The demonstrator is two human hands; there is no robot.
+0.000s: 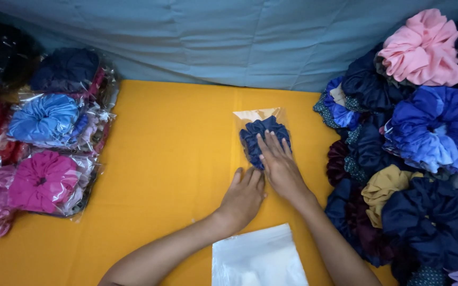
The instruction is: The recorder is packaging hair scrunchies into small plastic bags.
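A dark navy scrunchie (255, 132) lies inside a clear plastic bag (253, 115) on the yellow table (170, 159). My right hand (279, 164) lies flat on the scrunchie and bag, fingers spread and pointing away from me. Just below the bag's near end, my left hand (244, 196) rests on the table with its fingers touching the bag's edge. Neither hand grips anything.
A stack of empty clear bags (258, 259) lies at the near edge between my forearms. Bagged scrunchies (43, 180) in pink, blue and dark colours are heaped at the left. A pile of loose scrunchies (425, 159) fills the right side. A blue-grey cloth (213, 37) hangs behind.
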